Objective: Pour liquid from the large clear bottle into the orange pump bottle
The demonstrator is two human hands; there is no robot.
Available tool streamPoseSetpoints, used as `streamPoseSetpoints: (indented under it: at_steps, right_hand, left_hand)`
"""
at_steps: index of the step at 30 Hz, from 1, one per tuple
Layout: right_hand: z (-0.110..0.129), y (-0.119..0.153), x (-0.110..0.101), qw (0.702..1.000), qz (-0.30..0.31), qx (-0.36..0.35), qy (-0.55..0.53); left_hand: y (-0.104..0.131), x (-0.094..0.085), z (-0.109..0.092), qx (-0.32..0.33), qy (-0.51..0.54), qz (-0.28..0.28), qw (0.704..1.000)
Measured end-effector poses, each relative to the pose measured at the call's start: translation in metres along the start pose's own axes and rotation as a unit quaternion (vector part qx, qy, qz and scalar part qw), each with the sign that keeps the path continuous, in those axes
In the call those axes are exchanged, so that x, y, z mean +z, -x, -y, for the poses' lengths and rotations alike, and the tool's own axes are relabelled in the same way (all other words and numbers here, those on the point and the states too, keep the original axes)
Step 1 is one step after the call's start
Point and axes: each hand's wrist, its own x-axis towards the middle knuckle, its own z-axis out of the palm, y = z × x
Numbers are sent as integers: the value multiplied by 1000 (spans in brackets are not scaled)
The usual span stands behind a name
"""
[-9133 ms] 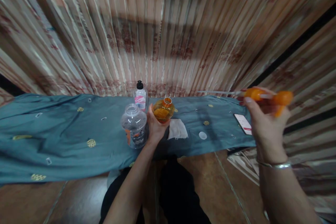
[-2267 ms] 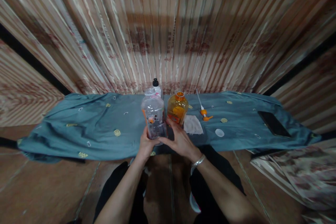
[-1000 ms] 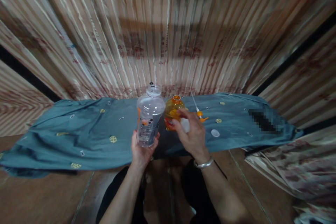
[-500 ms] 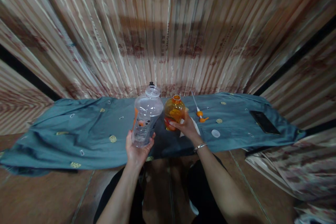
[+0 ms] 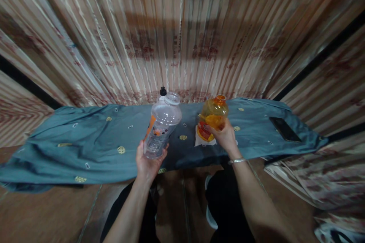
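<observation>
Head view shows both hands gripping uncapped bottles above the cloth-covered surface (image 5: 94, 133). The left hand (image 5: 150, 164) is closed around the base of the clear bottle (image 5: 165, 115), whose neck leans toward 1 o'clock. At its 3 o'clock, the right hand (image 5: 225, 136) grips the lower side of the amber bottle (image 5: 211, 119), also tilted toward 1 o'clock, over a white cloth (image 5: 200, 142); whether its base touches the cloth, I cannot tell. A black cap (image 5: 162, 91) rises at the clear bottle's 12 o'clock; a phone (image 5: 285, 129) lies at the amber bottle's 3 o'clock. The step seems to be positioning the bottles; any further move calls for steady grips and upturned mouths.
</observation>
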Motion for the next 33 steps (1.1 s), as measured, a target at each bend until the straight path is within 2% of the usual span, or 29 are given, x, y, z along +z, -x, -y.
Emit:
streamPoseSetpoints:
  at_steps: [3, 12, 19, 26, 33]
  right_hand:
    - [0, 3, 3, 999, 25, 21, 27]
    - [4, 14, 10, 997, 75, -4, 11]
    - [15, 13, 13, 999, 23, -28, 10]
    - [7, 16, 26, 999, 31, -22, -13]
    - [-2, 17, 15, 999, -12, -32, -8]
  left_hand:
    - [1, 0, 1, -3, -4, 0, 1000]
    - [3, 6, -3, 4, -1, 7, 1000]
    - [4, 7, -11, 21, 7, -6, 1000]
    - [4, 4, -13, 42, 3, -22, 999]
    - [6, 7, -9, 53, -5, -35, 998]
